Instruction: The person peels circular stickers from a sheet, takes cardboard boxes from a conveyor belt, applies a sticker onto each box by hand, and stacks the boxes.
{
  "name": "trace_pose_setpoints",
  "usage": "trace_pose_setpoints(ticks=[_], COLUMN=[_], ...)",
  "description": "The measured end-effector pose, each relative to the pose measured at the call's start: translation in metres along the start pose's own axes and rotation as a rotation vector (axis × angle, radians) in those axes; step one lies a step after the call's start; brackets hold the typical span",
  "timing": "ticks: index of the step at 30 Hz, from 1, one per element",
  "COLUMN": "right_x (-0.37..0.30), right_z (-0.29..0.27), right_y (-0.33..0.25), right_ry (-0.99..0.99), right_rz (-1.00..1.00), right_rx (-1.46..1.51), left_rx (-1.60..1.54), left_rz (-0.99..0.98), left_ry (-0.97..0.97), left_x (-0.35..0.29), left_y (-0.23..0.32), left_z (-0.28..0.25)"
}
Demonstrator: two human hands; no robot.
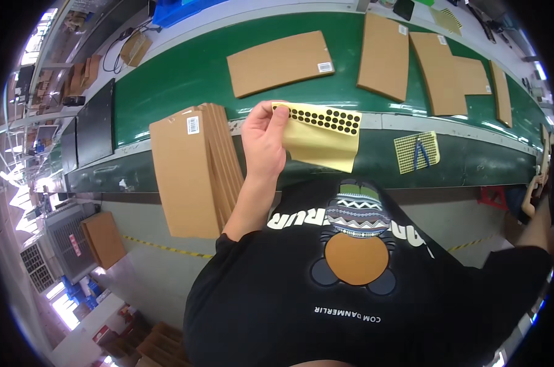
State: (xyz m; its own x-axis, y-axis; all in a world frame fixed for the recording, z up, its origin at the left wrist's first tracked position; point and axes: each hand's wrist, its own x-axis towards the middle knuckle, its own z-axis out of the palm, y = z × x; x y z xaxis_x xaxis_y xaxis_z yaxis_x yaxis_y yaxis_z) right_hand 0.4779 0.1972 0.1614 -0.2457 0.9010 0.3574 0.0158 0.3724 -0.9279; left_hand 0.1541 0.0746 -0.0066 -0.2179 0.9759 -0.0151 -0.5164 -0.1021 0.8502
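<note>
My left hand [266,139] pinches the upper left corner of a yellow sticker sheet [323,148] between thumb and fingers. Rows of round black dots fill the upper part of the sheet; its lower part is bare. The sheet is held up over the near edge of the green conveyor belt. My right forearm [537,229] reaches out to the far right, and its hand is lost in the dark rim. To the left of my left forearm leans a stack of flat brown cartons [182,174], a white label on the front one.
Flat cartons lie on the green belt [185,76], one beyond my left hand [280,64] and several to the right [384,58]. Blue-handled pliers [421,154] rest on a yellow dotted sheet [404,153] at right. Black panels [96,122] stand on the left.
</note>
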Motion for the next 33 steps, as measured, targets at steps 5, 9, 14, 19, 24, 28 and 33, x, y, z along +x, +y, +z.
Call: trace_pose_setpoints(ticks=[5, 9, 14, 19, 24, 28, 33], right_x=[0.016, -0.048, -0.073, -0.074, -0.07, -0.067, -0.066], right_z=[0.003, 0.084, 0.113, 0.107, 0.112, 0.112, 0.112], right_y=[-0.046, 0.026, 0.059, 0.066, 0.069, 0.068, 0.078], right_ry=[-0.056, -0.295, -0.185, -0.094, -0.109, -0.12, -0.141], right_rz=[-0.067, -0.009, 0.209, 0.212, -0.102, -0.19, -0.276], right_rx=[-0.071, -0.233, -0.074, -0.089, -0.304, -0.496, -0.591], left_rx=[0.03, 0.178, 0.212, 0.057, 0.227, 0.321, 0.446], left_rz=[0.067, 0.219, 0.265, -0.037, 0.001, 0.052, 0.131], left_ry=[-0.006, -0.036, -0.077, -0.164, -0.13, -0.154, -0.195], left_x=[0.001, 0.001, 0.002, 0.0, 0.002, 0.006, 0.01], left_y=[0.013, 0.009, 0.003, 0.003, -0.003, -0.005, -0.007], left_z=[0.032, 0.034, 0.039, 0.051, 0.051, 0.048, 0.045])
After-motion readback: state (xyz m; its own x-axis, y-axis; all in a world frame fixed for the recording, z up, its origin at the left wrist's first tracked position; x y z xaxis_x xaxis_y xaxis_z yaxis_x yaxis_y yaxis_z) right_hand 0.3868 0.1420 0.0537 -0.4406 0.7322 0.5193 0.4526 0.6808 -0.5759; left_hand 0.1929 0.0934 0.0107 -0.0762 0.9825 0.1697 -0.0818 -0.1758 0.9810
